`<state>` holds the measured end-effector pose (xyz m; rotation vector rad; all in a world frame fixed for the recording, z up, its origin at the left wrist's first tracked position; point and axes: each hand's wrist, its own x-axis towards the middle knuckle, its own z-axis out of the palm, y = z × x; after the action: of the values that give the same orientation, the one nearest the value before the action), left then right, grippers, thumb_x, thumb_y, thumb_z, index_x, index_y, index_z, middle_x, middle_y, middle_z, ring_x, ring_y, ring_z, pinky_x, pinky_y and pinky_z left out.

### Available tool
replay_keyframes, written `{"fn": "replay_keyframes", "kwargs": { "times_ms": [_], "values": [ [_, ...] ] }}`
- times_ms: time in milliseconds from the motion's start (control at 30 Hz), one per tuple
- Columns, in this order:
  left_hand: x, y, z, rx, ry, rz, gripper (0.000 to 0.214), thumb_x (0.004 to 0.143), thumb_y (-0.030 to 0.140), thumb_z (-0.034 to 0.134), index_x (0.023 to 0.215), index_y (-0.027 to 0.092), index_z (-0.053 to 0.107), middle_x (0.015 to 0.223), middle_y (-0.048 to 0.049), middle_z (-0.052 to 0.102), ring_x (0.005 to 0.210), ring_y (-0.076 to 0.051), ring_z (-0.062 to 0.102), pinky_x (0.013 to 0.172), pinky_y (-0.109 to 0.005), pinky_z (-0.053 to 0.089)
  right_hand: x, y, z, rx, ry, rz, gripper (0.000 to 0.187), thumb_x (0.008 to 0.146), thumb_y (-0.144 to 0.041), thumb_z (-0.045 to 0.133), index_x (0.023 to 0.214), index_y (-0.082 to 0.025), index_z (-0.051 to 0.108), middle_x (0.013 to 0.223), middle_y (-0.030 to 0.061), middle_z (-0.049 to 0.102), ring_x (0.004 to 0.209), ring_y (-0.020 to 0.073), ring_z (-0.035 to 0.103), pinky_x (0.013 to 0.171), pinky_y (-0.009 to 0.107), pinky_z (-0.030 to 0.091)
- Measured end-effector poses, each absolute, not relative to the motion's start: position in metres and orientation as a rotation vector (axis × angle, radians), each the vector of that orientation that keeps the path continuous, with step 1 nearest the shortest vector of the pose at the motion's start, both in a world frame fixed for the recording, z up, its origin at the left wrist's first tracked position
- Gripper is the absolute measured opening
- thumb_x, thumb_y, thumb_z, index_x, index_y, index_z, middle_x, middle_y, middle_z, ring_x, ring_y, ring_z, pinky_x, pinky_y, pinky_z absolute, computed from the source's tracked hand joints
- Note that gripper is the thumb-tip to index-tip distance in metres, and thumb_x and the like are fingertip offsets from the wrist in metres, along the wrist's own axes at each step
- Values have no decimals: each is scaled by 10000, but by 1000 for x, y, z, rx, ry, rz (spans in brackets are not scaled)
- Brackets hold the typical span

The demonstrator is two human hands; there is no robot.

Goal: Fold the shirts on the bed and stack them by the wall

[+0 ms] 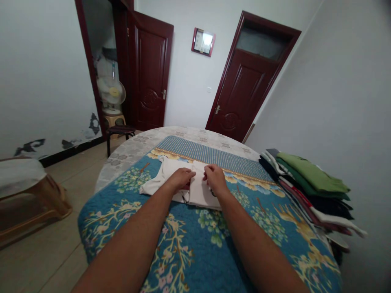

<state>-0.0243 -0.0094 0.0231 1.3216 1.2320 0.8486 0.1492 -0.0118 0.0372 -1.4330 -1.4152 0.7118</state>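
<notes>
A white shirt (205, 191) lies partly folded on the blue quilted cover in front of me. Its right part is doubled over toward the middle, and a sleeve and neck edge spread out on the left. A dark red and black patch of print shows beside the fold. My left hand (181, 176) rests on the shirt near the fold edge, fingers laid along the cloth. Over the folded part is my right hand (216, 179), its fingers curled together close above the fabric. Whether a bit of cloth is pinched between them is hidden.
A stack of folded clothes (314, 183) stands at the table's right side by the wall. Under the flowered quilted cover (189, 236), a pale patterned tablecloth (122, 156) covers the round table. Stools (58, 199) and a fan (111, 90) are to the left.
</notes>
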Motion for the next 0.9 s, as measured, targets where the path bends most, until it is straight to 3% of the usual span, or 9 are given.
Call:
{"fn": "replay_keyframes", "kwargs": {
  "times_ms": [67,133,267,400,533,633,767,900],
  "values": [
    [-19,-6,18,1467,1379,863,525,923,240,640,1424,88,592,1119,-174,788,953,-263,771,826,-362,613,166,-13,29,-1459,-1557,366,266,906,-383,503,944,-202,694,902,71,738,866,226,705,830,352,555],
    [-14,-4,13,1533,1458,898,615,889,148,652,1493,82,554,1222,-190,768,1104,-274,741,972,-379,572,180,-16,19,-1470,-1702,119,352,953,-356,461,1097,-174,725,1117,128,758,1105,261,683,1043,407,507],
    [-8,-6,9,1747,1551,936,617,941,96,577,1555,103,514,1381,-183,708,1288,-249,656,1159,-364,441,190,-25,-6,-1628,-2015,-2,546,1043,-403,431,1481,-117,587,1560,174,566,1496,292,451,1266,459,315],
    [-5,-13,9,2017,1680,856,554,987,122,520,1541,111,532,1353,-167,719,1251,-244,672,1137,-354,463,183,-31,-16,-1888,-2092,35,616,1096,-491,372,1614,-169,456,1715,137,375,1610,322,273,1294,565,235],
    [-4,-19,10,2248,1795,795,522,997,140,497,1507,203,589,1452,-137,645,1266,-242,642,1106,-363,491,179,-35,-10,-1930,-2088,69,648,1105,-528,332,1642,-175,412,1741,138,316,1626,332,231,1288,636,207],
    [-2,-22,9,2463,1770,635,474,1033,186,444,1462,242,637,1548,-112,588,1388,-284,555,1135,-443,478,178,-36,-7,-1920,-2092,78,665,1105,-544,322,1649,-170,401,1747,141,298,1631,330,219,1292,647,177],
    [0,-28,6,2546,1801,422,544,1061,222,344,1569,213,539,1681,-113,460,1541,-373,395,1191,-592,402,178,-30,-8,-1930,-2069,128,694,1106,-574,282,1651,-159,395,1751,142,286,1627,326,231,1294,640,170],
    [3,-33,5,2511,1834,298,621,1038,173,303,1647,170,428,1733,-107,374,1569,-398,353,1230,-629,341,178,-11,-6,-1960,-2034,143,728,1098,-598,274,1639,-131,409,1744,168,293,1625,313,236,1296,599,185]
  ]
}}
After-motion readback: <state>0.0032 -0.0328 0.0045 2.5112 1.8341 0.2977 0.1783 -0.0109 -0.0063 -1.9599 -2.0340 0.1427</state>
